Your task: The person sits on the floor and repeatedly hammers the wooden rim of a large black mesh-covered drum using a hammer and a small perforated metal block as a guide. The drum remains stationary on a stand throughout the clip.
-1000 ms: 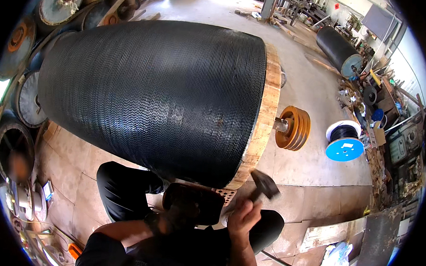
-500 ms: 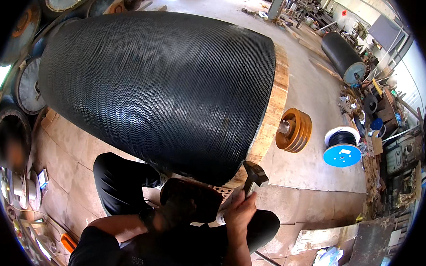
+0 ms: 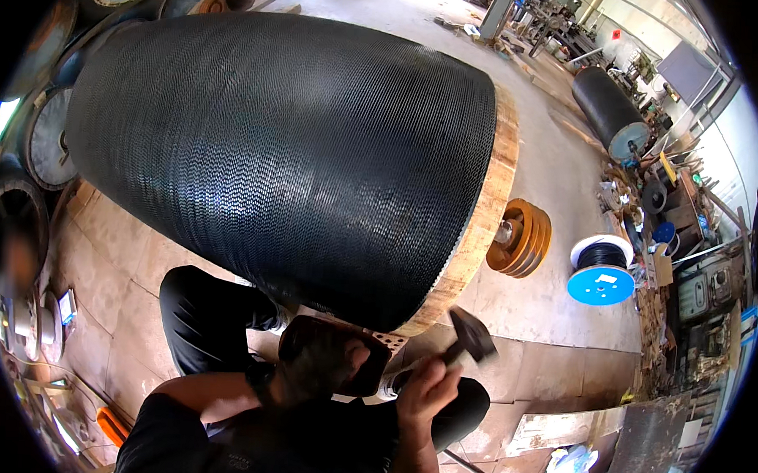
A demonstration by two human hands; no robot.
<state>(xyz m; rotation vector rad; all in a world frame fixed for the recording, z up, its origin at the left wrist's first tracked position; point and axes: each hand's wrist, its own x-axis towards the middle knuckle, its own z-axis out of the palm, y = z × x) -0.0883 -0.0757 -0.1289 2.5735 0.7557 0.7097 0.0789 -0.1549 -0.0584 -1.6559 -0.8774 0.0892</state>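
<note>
Hammer (image 3: pixel 474 335) away from wooden rim (image 3: pixel 505 149) again

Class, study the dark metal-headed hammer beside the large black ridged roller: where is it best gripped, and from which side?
The dark metal-headed hammer is probably best taken by its handle, coming from the person's side: the blocky head sits at the far, upper-right end, so the slim handle points back toward the person. The right hand wraps it there.

The right hand (image 3: pixel 427 392) grips a hammer (image 3: pixel 473 336) near the wooden end (image 3: pixel 504 149) of a black roller (image 3: pixel 289 165).
</note>
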